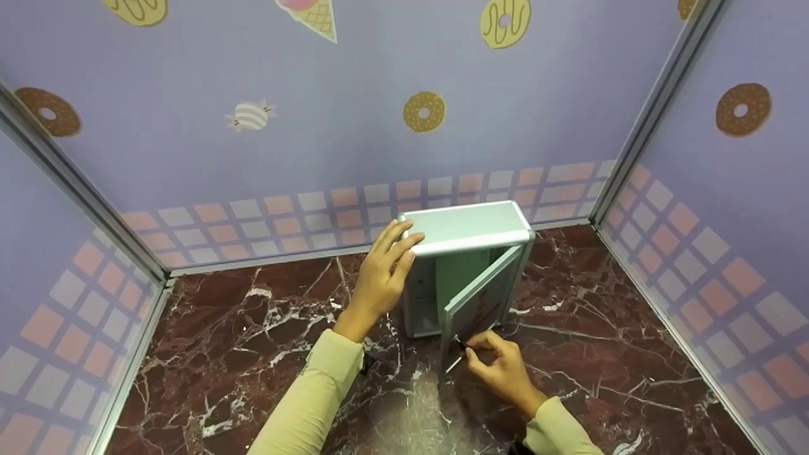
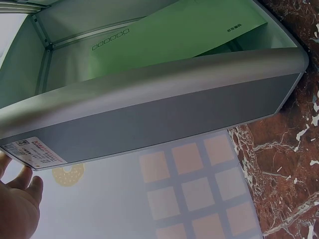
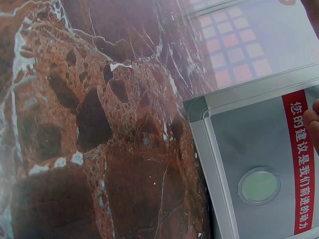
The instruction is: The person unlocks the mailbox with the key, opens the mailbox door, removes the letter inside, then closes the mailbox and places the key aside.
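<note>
A silver metal suggestion box (image 1: 471, 227) stands upright with its front door (image 1: 483, 297) swung partway out. My left hand (image 1: 382, 272) rests on the box's top left corner, its fingers laid over the edge. In the left wrist view its fingertips (image 2: 32, 186) are beside a printed sticker (image 2: 35, 152). My right hand (image 1: 502, 366) pinches a small black-headed key (image 1: 461, 344) at the door's free edge, and a thin silver piece (image 1: 454, 364) hangs just below. Inside the box leans a green envelope (image 2: 174, 40). The right wrist view shows the door's red strip (image 3: 299, 159) with white characters.
Under the box is a dark red marbled tabletop (image 1: 253, 341). Behind it rises a lilac panel (image 1: 341, 139) with sweets and checks, and side panels (image 1: 727, 208) close in left and right. A round window (image 3: 259, 186) sits in the door.
</note>
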`<state>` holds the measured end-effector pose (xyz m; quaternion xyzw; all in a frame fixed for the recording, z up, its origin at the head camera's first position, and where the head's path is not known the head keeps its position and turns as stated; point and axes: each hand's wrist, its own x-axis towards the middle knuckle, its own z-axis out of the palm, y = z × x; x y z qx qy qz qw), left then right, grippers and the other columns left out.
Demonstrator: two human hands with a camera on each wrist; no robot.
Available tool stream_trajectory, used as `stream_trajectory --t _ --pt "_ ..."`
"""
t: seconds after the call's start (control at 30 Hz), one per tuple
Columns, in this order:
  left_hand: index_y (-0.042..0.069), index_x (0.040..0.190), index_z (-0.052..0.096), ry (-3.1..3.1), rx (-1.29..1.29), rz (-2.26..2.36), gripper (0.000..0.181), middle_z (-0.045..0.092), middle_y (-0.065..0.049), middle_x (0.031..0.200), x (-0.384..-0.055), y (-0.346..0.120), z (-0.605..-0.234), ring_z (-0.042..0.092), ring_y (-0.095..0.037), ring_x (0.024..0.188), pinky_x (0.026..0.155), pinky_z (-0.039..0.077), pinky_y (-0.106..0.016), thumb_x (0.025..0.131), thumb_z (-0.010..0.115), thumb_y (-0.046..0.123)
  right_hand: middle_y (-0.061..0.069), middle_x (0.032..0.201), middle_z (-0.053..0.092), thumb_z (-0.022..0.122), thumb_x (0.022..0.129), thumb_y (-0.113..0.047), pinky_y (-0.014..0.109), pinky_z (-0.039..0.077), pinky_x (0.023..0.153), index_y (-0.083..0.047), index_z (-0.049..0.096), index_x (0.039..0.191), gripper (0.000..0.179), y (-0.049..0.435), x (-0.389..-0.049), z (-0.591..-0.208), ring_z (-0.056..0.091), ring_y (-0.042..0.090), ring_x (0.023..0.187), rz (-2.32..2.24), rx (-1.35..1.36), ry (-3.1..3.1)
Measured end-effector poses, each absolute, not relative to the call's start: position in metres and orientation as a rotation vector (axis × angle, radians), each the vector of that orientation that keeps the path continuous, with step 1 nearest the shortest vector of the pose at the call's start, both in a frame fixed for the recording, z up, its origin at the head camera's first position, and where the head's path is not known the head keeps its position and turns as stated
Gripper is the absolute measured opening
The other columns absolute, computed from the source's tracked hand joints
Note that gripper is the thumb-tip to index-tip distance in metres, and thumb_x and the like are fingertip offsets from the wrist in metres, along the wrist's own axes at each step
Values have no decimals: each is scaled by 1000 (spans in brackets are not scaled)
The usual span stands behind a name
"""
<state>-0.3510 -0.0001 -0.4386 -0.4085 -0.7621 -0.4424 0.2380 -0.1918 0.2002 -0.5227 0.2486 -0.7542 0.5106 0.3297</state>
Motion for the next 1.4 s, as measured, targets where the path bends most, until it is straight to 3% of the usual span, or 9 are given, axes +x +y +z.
stream_trajectory --t 0.17,0.27,0.53,0.83,1.13,1.4 --pt "18 130 64 -2076 -1120 -1207 33 48 -2 146 -351 0 -438 29 -21 142 114 24 -43 104 46 25 19 73 67 64 66 30 23 55 59 9 61 83 27 203 -188 -525 66 32 61 1404 656 -1961" --pt "18 130 64 -2077 -1120 -1203 33 48 -2 146 -351 0 -438 28 -20 142 114 24 -42 104 46 25 22 71 65 63 66 31 22 55 59 9 60 82 27 205 -186 -526 66 28 62 1423 655 -1952" --pt "18 131 64 -2091 -1114 -1208 35 48 -1 146 -352 0 -440 29 -22 142 114 24 -41 104 44 28 18 71 66 64 65 30 27 53 51 9 61 81 26 210 -182 -528 66 18 64 1385 651 -1952" --pt "18 131 63 -2101 -1119 -1199 35 48 -3 146 -352 0 -438 28 -19 142 114 24 -42 104 44 28 22 71 65 60 71 31 22 54 58 12 61 85 24 216 -179 -533 65 27 62 1595 650 -1909" --pt "16 131 64 -2074 -1129 -1210 34 49 -4 145 -352 0 -439 32 -29 140 114 24 -42 104 45 25 19 73 67 58 72 32 23 55 57 13 60 84 23 223 -175 -535 67 18 65 1693 629 -1888" --pt "16 131 64 -2081 -1132 -1220 34 48 -4 145 -351 -1 -439 29 -21 142 115 23 -42 104 46 24 26 72 64 58 74 31 19 53 56 14 60 85 21 225 -168 -537 66 14 67 1750 579 -1898"
